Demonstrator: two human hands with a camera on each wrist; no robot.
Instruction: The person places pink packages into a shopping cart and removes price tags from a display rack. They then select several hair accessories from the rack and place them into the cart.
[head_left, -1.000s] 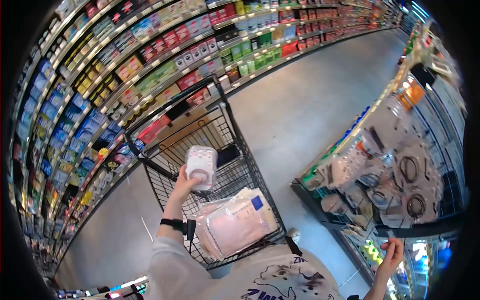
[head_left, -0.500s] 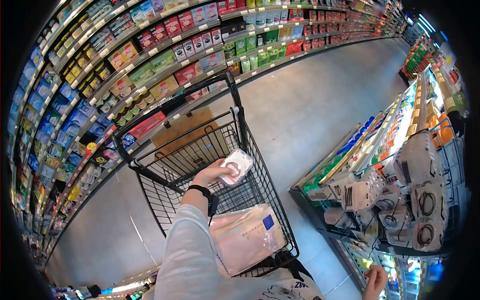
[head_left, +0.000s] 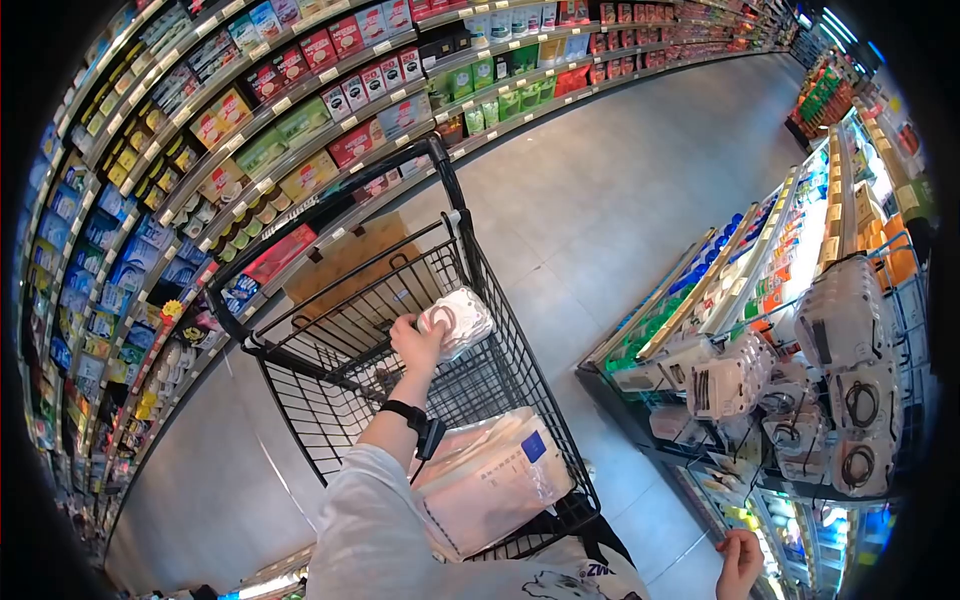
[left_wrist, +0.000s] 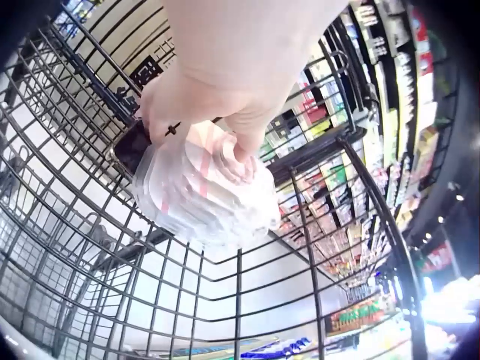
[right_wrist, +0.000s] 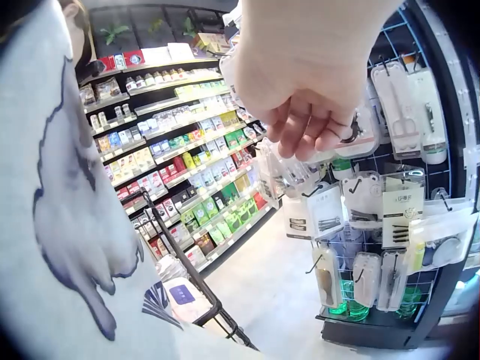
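My left hand grips a stacked bundle of clear plastic packs with pinkish printing, thumb across its face, inside the upper part of a black wire shopping cart. In the left wrist view the nested clear packs overlap the wire bars, and a dark glossy rectangular piece shows beside them. A large pinkish plastic-wrapped package with a blue square lies at the cart's near end. My right hand hangs with loosely curled fingers, holding nothing; in the right wrist view it overlaps hanging packs.
Long shelves of boxed and bagged goods curve along the left and back. At right stands a rack with hanging blister packs, beside a lit display with green and blue goods. Grey floor runs between them.
The left hand has carried the packs forward and deeper over the cart, turning them from flat-on to tilted. The right hand has shifted slightly left and down. The head view has turned somewhat.
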